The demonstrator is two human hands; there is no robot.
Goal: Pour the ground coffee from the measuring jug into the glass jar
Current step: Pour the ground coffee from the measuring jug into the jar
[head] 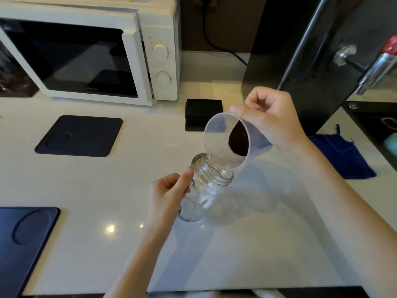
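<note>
Translucent jug (223, 145) tipped in right hand (272, 121), coffee (239, 139) inside; clear jar (206, 190), tilted, beside left hand (167, 194).

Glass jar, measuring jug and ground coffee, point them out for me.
glass jar (211, 176), head view, threaded neck.
measuring jug (217, 134), head view, inner wall.
ground coffee (240, 139), head view, middle of heap.

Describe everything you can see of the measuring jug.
The measuring jug is translucent, frosted plastic with a round open rim. The right hand holds it tipped steeply, mouth facing the camera, its lower lip just over the glass jar's threaded mouth. A dark mound of ground coffee sits against its inner wall, with a few loose specks below it.
</note>
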